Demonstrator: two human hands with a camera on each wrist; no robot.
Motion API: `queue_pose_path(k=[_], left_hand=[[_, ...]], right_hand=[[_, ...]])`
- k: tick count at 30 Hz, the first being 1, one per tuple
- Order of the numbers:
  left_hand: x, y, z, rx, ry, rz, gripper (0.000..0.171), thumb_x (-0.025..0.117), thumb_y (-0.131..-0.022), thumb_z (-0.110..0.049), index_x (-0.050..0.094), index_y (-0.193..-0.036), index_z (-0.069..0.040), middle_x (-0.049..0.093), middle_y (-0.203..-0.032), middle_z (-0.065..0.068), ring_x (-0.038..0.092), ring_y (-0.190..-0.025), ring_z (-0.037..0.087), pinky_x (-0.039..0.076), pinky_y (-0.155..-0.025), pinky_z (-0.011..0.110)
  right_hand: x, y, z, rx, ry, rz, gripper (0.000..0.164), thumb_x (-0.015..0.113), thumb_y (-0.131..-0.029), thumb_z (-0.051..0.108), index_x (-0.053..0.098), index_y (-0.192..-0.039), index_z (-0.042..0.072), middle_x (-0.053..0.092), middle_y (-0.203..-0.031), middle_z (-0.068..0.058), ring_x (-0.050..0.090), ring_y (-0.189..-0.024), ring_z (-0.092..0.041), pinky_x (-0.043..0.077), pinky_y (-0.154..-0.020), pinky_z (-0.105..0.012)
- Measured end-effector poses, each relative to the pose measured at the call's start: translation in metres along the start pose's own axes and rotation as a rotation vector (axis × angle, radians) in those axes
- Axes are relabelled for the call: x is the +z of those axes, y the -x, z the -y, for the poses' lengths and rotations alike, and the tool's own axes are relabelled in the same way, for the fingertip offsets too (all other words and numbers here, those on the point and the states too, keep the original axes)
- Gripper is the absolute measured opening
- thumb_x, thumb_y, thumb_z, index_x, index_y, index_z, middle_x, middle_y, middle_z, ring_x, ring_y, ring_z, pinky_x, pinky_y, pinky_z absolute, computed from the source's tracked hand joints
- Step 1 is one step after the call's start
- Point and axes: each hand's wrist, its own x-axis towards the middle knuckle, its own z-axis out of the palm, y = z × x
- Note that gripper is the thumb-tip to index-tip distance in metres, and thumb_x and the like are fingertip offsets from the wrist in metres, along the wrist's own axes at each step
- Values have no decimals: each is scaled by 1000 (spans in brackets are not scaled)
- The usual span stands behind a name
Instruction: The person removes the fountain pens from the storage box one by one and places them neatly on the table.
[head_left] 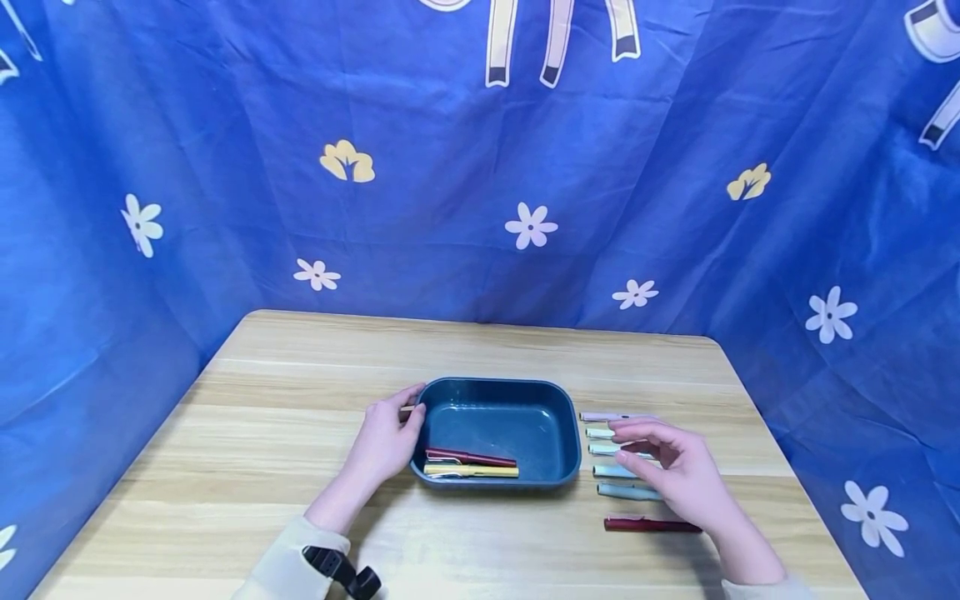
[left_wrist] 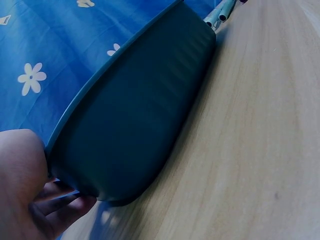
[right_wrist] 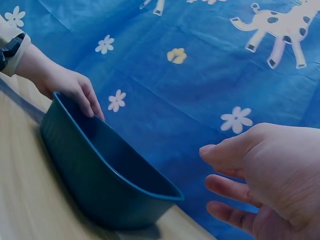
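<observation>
A dark teal plastic bin (head_left: pixel 495 483) stands on the table; a dark red pen (head_left: pixel 480 457) and a yellow pen (head_left: pixel 480 472) lie inside along its near wall. My left hand (head_left: pixel 386 437) grips its left end, thumb at the rim and fingers against the outer wall. To the right of the bin, my right hand (head_left: pixel 675 467) hovers over a column of pens with fingers loosely bent and nothing held. That column has a lilac pen (head_left: pixel 600 417), pale green ones, a light blue pen (head_left: pixel 613 472), a blue-green pen (head_left: pixel 626 492) and another dark red pen (head_left: pixel 651 525). My hand partly covers several.
The wooden table (head_left: pixel 247 442) has a blue patterned curtain (head_left: pixel 450 275) behind it and at both sides. A black strap (head_left: pixel 330 562) with a small device is on the left wrist.
</observation>
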Motion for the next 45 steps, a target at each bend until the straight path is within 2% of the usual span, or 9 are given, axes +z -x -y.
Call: queue_pose_path(k=[3, 9, 15, 20, 22, 29, 34, 38, 45], left_hand=[[0, 0, 0, 0, 4, -2, 40, 62, -106, -11, 63, -143, 1, 72, -125, 22, 74, -107, 33, 60, -96, 49], [0, 0, 0, 4, 13, -2, 40, 62, -105, -11, 63, -143, 2, 72, -126, 22, 75, -107, 33, 60, -96, 48], [0, 0, 1, 3, 5, -7, 40, 62, -105, -11, 63, -143, 1, 72, -126, 22, 74, -107, 33, 60, -96, 49], [0, 1, 2, 8, 9, -14, 39, 62, -105, -11, 64, -142, 1, 72, -126, 22, 75, -106, 33, 60, -96, 48], [0, 1, 2, 10, 12, -16, 39, 63, -105, -11, 65, -142, 1, 72, -125, 22, 75, -106, 32, 60, -95, 48], [0, 0, 2, 4, 3, -15, 40, 62, -105, -12, 64, -143, 0, 73, -124, 21, 75, -106, 32, 60, -96, 49], [1, 0, 2, 6, 7, -17, 39, 62, -105, -11, 64, -143, 0, 73, -123, 21, 75, -105, 31, 60, -96, 49], [1, 0, 3, 6, 11, -15, 39, 62, -105, -11, 64, -143, 0, 73, -123, 20, 75, -106, 30, 60, -96, 48], [1, 1, 3, 7, 24, -10, 39, 62, -105, -11, 64, -143, 0, 73, -124, 21, 75, -106, 31, 60, -95, 48]], right_hand=[[9, -9, 0, 16, -13, 16, 26, 77, -90, -11, 75, -115, -3, 72, -125, -17, 69, -117, -21, 60, -94, -31], [27, -23, -3, 27, -63, 58, 25, 76, -93, -8, 73, -118, -7, 69, -125, -28, 71, -114, -28, 62, -94, -37], [45, -38, -7, 79, -77, 89, 26, 77, -95, -2, 77, -121, 4, 72, -127, -18, 71, -114, -29, 61, -94, -33], [59, -51, -11, 100, -114, 125, 28, 78, -94, -2, 76, -121, 3, 73, -125, -14, 71, -111, -41, 62, -93, -35], [65, -56, -12, 117, -138, 140, 28, 79, -94, -2, 76, -122, 3, 72, -125, -18, 69, -112, -46, 62, -92, -35], [80, -69, -11, 194, -140, 188, 28, 78, -96, 6, 76, -124, 10, 72, -127, -10, 69, -116, -33, 61, -94, -34], [88, -76, -11, 210, -148, 218, 27, 78, -97, 7, 76, -125, 8, 69, -130, -23, 70, -115, -32, 61, -94, -33], [95, -81, -15, 205, -169, 238, 28, 77, -97, 5, 74, -125, 1, 66, -129, -30, 70, -115, -37, 61, -93, -32], [110, -90, -21, 265, -196, 273, 35, 78, -96, 4, 70, -127, -9, 68, -127, -29, 69, -116, -41, 61, -92, -31]])
